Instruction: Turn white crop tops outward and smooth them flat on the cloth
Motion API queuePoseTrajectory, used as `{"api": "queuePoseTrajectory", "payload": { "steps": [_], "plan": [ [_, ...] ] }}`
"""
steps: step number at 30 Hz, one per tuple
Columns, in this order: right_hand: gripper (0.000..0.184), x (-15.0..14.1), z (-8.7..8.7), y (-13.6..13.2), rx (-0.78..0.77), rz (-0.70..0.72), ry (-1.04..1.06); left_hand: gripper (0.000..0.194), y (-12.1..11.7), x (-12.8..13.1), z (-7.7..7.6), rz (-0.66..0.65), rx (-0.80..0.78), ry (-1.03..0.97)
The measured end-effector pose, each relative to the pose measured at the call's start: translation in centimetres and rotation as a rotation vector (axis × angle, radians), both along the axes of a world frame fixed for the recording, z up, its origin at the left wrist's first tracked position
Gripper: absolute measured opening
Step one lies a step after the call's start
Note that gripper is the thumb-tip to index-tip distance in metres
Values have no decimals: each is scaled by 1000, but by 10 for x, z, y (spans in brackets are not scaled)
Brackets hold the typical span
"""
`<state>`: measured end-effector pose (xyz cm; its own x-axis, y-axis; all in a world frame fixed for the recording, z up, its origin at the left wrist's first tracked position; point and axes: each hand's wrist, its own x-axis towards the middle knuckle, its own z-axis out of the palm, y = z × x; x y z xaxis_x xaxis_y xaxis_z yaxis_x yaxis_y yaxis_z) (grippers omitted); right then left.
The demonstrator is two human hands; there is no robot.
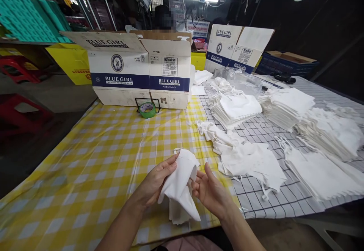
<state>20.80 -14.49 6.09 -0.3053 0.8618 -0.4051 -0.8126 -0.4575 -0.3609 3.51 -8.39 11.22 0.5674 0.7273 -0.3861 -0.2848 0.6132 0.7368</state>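
Observation:
A limp white cloth bag (182, 179) is held up over the yellow checked tablecloth near the front edge of the table. My left hand (156, 179) is closed on its left side, thumb on top near the upper edge. On the other side, my right hand (209, 190) has its thumb raised and apart, with its fingertips at the bag's right edge, partly behind the fabric. More white cloth lies under the bag's lower end; I cannot tell whether it is part of it. To the right lies a loose heap of white cloth bags (250, 156) with strings.
Stacks of white bags (236, 109) cover the right side on a grid-patterned cloth (256, 205). A Blue Girl carton (122, 69) stands at the back, with green tape (148, 110) before it. Another carton (227, 50) stands farther right. Red stools (22, 110) are at left.

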Motion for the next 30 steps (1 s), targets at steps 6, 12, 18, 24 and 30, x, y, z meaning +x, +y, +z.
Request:
{"api": "queuePoseTrajectory", "payload": {
  "steps": [6,12,18,24,30],
  "plan": [
    [35,-4,-3,-1,-40,3,108,51,-1,-5,-1,-7,-10,-51],
    [22,7,9,3,34,-109,-191,56,-2,-17,-9,19,-22,-23],
    [29,14,22,7,145,-193,-693,59,-2,-29,-9,10,26,-6],
    [29,4,50,8,240,-195,-909,57,-4,-37,-4,18,119,16],
    [34,-9,49,11,299,-160,-842,56,-9,-48,-1,76,203,47]
  ]
}}
